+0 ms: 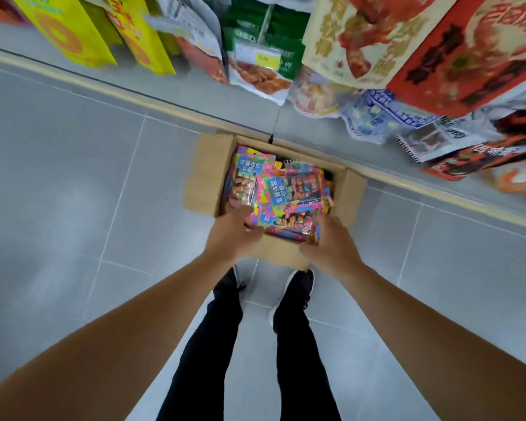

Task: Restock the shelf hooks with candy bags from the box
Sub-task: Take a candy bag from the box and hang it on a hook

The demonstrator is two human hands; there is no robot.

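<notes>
Both forearms reached down past dark trousers to an open cardboard box [207, 174] on the tiled floor, below hanging snack packs [257, 71]. Left hand [233, 235] and right hand [331, 241] were clamped on opposite edges of the nearest candy bags [289, 220], probably to lift several together. Fingertips were hidden beneath the bags; the shelf hooks were hard to make out.

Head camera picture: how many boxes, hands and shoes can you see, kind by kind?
Cardboard box, open and full of candy bags: 1
Hands, left hand and right hand, both at the bags: 2
Black shoes: 2
Total: 5
</notes>
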